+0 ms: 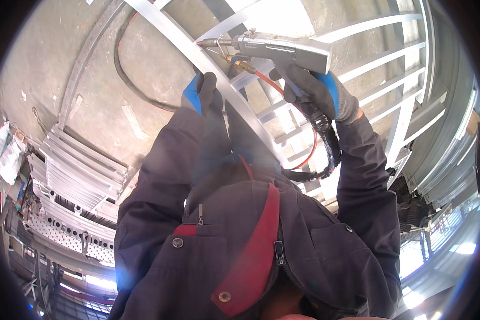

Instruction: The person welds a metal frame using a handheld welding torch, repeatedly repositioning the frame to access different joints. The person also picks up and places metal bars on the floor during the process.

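Observation:
My right hand (325, 92), in a grey and blue work glove, is closed round the handle of a silver hand-held welding gun (290, 49). The gun points left, and its narrow nozzle (210, 42) is at a joint where a crossbar meets the long rail of a pale metal frame (250, 120). Whether the tip touches the joint is too small to tell. Beneath the nozzle, a brass fitting (244, 65) joins a thin red hose. My left hand (200, 95), gloved alike, has its fingers closed at the rail's left edge, below the nozzle.
A thick black cable (330, 146) drops from the gun's handle toward my waist. More bars of the frame (378, 64) spread to the right. A dark hose (120, 69) curves across the concrete floor (98, 106). Stacked metal profiles (82, 168) lie at left.

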Motion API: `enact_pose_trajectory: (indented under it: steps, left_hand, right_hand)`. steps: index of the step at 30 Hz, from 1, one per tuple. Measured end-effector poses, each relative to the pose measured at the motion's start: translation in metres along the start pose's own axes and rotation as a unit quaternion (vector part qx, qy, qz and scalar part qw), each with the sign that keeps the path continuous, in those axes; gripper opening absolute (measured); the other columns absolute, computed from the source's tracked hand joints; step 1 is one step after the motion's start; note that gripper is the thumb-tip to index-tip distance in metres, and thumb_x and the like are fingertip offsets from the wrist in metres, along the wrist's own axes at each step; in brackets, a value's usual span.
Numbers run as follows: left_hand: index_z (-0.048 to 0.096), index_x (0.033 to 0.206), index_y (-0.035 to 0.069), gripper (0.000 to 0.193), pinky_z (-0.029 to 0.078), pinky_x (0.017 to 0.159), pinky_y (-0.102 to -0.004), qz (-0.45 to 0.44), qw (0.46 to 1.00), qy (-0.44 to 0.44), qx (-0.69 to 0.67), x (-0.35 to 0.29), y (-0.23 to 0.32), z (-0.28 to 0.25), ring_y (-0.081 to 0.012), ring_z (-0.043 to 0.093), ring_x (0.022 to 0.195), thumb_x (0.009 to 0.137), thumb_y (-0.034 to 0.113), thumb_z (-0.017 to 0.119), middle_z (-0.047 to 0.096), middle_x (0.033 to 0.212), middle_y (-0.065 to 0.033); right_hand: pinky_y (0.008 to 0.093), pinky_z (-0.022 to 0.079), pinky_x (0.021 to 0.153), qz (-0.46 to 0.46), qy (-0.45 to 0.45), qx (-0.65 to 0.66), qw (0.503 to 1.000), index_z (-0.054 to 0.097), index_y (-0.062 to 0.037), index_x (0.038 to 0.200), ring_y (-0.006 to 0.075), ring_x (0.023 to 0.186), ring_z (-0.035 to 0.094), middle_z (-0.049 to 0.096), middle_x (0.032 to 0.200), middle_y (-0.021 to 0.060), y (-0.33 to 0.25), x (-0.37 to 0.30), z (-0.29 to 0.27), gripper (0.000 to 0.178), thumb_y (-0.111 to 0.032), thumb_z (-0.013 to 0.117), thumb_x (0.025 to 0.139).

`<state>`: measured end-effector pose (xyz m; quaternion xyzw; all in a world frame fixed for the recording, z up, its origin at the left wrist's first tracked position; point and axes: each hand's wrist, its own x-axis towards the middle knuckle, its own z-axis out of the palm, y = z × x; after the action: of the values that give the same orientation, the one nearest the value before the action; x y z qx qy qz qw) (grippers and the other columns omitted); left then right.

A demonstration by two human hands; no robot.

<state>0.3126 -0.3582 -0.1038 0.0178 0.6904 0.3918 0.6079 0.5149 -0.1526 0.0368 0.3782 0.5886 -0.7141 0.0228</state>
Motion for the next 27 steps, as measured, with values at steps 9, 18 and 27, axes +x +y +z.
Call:
enact_pose_trajectory:
  steps: [9,18,27]
  left_hand:
    - [0.066,0.111,0.003,0.026,0.043,0.066,-0.0252,0.008,0.997,-0.024,-0.077,-0.006,0.008,0.003,-0.0057,0.051,0.076,0.101,0.027,0.064,0.061,0.084,0.0029]
    - [0.066,0.116,0.003,0.025,0.044,0.067,-0.0243,-0.005,0.999,-0.015,-0.052,-0.008,0.013,0.004,-0.0058,0.052,0.081,0.101,0.024,0.063,0.063,0.093,0.0014]
    - [0.066,0.111,0.003,0.027,0.046,0.073,-0.0274,0.020,0.998,-0.031,-0.058,-0.005,0.009,0.001,-0.0098,0.055,0.084,0.101,0.027,0.061,0.064,0.094,-0.0007]
  right_hand:
    - [0.0212,0.038,0.044,-0.022,-0.010,-0.037,0.999,0.064,0.0029,0.112,0.0053,0.051,0.049,0.057,0.067,0.0015,0.004,0.003,-0.003,0.046,-0.040,0.052,0.105]
    - [0.0215,0.038,0.045,0.010,-0.010,-0.006,1.000,0.064,0.0033,0.108,0.0055,0.054,0.052,0.059,0.072,0.0015,0.001,0.004,-0.002,0.045,-0.040,0.052,0.105]
    - [0.0248,0.041,0.048,-0.032,-0.043,-0.093,0.994,0.065,-0.0002,0.108,0.0095,0.054,0.052,0.059,0.071,0.0035,-0.008,0.008,-0.002,0.039,-0.037,0.053,0.103]
